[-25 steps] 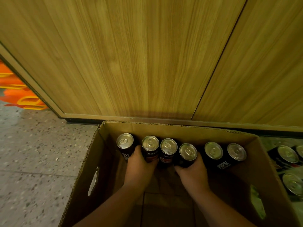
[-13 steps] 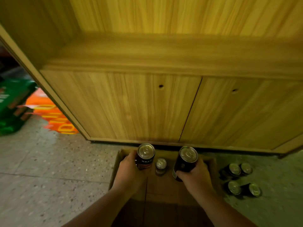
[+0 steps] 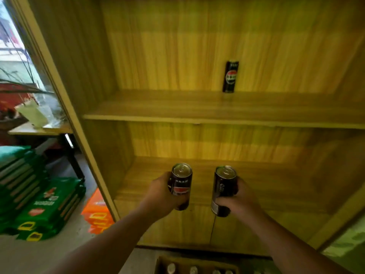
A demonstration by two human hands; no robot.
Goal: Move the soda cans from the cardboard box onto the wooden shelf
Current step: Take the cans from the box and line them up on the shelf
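My left hand [image 3: 161, 196] grips a black soda can [image 3: 180, 184] upright, and my right hand [image 3: 240, 200] grips a second black can [image 3: 223, 188], also upright. Both cans hover in front of the lower wooden shelf [image 3: 276, 182], at about its front edge. One more black can [image 3: 230, 76] stands alone on the upper shelf [image 3: 158, 107], right of the middle. The cardboard box [image 3: 197, 263] shows at the bottom edge with several can tops inside.
Closed cabinet doors [image 3: 177, 224] sit under the lower shelf. Stacked green packs [image 3: 41, 196] and orange packs [image 3: 96, 212] lie on the floor to the left. A table with a black leg [image 3: 73, 161] stands behind them.
Both hands lifted a can each out of the box and raised them from floor level up to the lower shelf. My view tilted up from the box to the open shelves.
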